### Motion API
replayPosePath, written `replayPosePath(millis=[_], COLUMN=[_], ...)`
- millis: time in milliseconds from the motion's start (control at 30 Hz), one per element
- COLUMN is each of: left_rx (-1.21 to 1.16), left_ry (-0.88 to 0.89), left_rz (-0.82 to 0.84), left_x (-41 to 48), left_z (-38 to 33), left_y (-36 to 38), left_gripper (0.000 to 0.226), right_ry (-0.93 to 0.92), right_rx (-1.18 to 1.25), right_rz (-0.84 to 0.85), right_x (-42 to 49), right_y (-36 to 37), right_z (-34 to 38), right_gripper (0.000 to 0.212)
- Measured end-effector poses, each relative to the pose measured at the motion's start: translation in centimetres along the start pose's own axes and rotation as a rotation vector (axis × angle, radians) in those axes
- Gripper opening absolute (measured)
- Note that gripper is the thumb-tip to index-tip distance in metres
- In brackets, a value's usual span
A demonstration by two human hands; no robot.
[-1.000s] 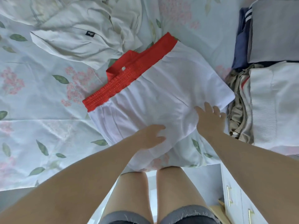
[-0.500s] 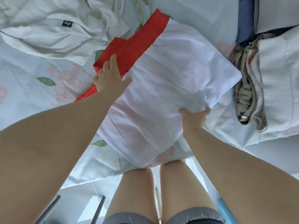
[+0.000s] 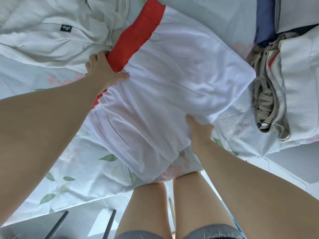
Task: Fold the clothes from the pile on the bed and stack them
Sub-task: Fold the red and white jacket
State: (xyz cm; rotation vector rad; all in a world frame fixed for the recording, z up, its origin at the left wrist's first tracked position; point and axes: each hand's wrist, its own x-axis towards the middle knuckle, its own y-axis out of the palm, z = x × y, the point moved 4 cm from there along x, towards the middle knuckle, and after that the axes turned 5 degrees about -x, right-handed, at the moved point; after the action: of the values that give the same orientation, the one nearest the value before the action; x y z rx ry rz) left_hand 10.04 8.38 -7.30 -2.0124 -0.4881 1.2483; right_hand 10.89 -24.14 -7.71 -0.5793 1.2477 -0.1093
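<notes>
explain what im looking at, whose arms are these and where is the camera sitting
There is no machine here: a person is folding laundry with bare hands. The camera is worn on their head and looks down, so you see their own arms and legs. The surface is a flowered bedsheet. On it lies a white garment with a red waistband. The left hand grips it at the waistband end, and the right hand pinches the opposite edge. A crumpled white shirt lies at the upper left, and folded clothes are stacked at the right.
</notes>
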Motion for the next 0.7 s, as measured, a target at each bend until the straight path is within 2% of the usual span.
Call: replayPosePath(millis=[67,133,200,267,300,367,433,567,700], left_rx=[-0.025,-0.185,-0.251,-0.251,-0.263,-0.278,-0.307,-0.457,-0.708], left_ry=[0.014,0.030,0.071,0.064,0.041,-0.014,-0.063,-0.141,-0.152], left_rz=[0.044,0.127,0.218,0.334,0.373,0.414,0.434,0.528,0.451], left_x=[0.5,0.5,0.2,-0.4,-0.8,-1.3,-2.0,-4.9,-8.3], left_z=[0.1,0.1,-0.3,-0.6,-0.7,-0.3,0.1,0.6,1.5], left_y=[0.2,0.4,0.7,1.5,1.9,2.3,2.0,0.9,-1.6], left_gripper=[0.094,0.092,0.069,0.033,0.024,0.028,0.036,0.035,0.033], right_ry=[0.032,0.038,0.005,-0.031,-0.030,-0.005,-0.011,-0.047,-0.117], right_rx=[0.034,0.054,0.072,0.054,0.059,0.090,0.089,0.094,0.086], right_rz=[0.054,0.091,0.133,0.180,0.217,0.300,0.345,0.399,0.513], right_x=[0.2,0.4,0.8,1.2,1.3,0.9,0.6,-0.6,-2.7], right_y=[0.5,0.6,0.5,0.0,-0.3,-1.1,-1.9,-3.5,-5.6], right_z=[-0.5,-0.7,-0.8,-1.1,-1.2,-1.2,-0.9,0.5,3.4], right_gripper=[0.077,0.080,0.074,0.057,0.045,0.028,0.025,0.018,0.014])
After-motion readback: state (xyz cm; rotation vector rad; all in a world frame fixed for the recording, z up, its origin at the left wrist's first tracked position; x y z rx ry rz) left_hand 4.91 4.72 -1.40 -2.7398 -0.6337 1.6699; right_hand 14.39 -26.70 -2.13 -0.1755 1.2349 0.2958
